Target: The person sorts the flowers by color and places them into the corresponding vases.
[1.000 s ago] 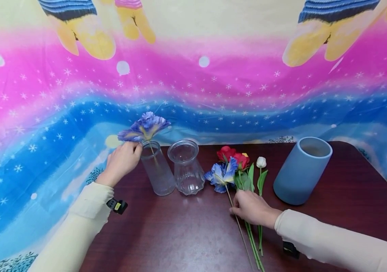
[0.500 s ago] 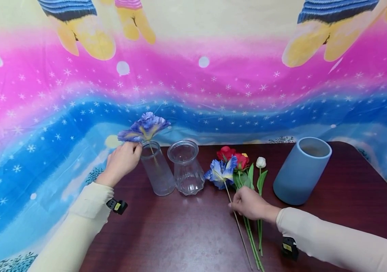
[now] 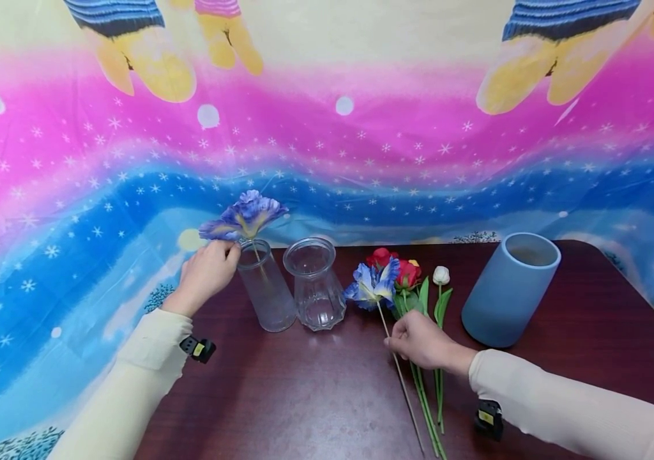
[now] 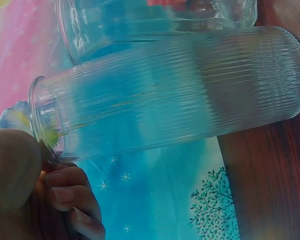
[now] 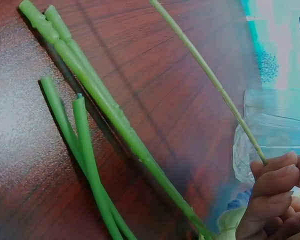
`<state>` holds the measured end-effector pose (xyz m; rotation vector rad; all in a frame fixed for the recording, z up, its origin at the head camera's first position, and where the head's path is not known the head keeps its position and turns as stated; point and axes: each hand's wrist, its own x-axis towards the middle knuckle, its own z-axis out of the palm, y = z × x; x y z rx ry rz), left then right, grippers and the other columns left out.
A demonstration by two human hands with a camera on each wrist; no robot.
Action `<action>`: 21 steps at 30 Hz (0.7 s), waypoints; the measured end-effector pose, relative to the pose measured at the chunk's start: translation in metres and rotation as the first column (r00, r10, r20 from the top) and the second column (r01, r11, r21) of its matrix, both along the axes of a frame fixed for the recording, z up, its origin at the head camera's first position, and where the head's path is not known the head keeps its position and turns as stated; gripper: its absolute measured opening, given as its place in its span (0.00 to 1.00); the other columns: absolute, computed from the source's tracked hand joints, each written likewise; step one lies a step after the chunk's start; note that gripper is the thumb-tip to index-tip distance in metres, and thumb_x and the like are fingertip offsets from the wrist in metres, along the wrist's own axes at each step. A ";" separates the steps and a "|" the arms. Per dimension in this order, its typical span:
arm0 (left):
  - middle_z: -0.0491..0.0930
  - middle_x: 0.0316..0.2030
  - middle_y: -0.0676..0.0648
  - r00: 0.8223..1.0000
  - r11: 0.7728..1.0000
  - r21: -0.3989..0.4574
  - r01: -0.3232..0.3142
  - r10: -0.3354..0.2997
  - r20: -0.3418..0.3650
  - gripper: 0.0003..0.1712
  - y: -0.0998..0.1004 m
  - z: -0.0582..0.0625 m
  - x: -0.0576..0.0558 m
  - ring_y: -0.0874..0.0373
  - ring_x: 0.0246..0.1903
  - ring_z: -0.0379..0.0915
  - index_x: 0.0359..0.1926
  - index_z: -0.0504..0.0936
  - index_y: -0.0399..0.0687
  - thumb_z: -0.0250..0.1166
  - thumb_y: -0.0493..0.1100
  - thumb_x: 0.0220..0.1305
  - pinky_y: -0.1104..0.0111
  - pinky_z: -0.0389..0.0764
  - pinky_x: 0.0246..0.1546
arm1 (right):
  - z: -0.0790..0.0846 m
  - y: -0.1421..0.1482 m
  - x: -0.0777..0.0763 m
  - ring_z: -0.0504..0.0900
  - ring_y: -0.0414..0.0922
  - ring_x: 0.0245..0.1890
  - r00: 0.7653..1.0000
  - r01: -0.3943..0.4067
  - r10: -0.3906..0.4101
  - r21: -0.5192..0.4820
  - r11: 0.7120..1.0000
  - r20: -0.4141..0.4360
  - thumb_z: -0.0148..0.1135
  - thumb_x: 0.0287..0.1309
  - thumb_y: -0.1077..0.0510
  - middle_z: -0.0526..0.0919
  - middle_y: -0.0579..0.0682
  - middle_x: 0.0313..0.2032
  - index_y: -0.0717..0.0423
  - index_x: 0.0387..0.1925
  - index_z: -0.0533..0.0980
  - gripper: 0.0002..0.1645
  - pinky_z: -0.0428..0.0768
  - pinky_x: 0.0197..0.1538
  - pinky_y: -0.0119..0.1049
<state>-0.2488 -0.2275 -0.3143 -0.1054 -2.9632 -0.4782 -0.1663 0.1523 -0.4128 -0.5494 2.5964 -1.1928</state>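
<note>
My left hand [image 3: 209,268] is at the rim of a tall ribbed glass vase [image 3: 269,297], its thumb and curled fingers gripping the mouth's edge, as the left wrist view shows. A blue-purple artificial iris [image 3: 246,214] stands in that vase, its thin stem inside the glass. With my right hand [image 3: 425,342] I pinch the thin stem [image 5: 215,85] of a second blue iris [image 3: 373,284], held a little above the other flowers. Beneath and beside it lie red roses [image 3: 407,273] with green stems, partly hidden by the iris and hand, and a white tulip [image 3: 441,275].
A clear flared glass vase [image 3: 318,291] stands just right of the ribbed one. At the right is a blue-grey vase [image 3: 511,291]. Thick green stems [image 5: 95,85] lie on the dark wooden table [image 3: 281,396]. A colourful printed cloth [image 3: 327,147] hangs behind.
My right hand has lifted slightly and shifted a little left with the second iris, whose bloom moves off the red roses. The left hand and the vases stay put.
</note>
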 end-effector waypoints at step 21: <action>0.68 0.23 0.47 1.000 1.000 -0.006 0.000 0.000 -0.002 0.25 0.001 0.001 0.000 0.52 0.22 0.65 0.22 0.68 0.52 0.40 0.52 0.78 0.60 0.63 0.22 | 0.016 0.002 0.000 0.64 0.36 0.12 1.000 0.021 -0.021 -0.033 0.999 0.002 0.60 0.67 0.60 0.68 0.41 0.12 0.63 0.17 0.76 0.22 0.68 0.20 0.33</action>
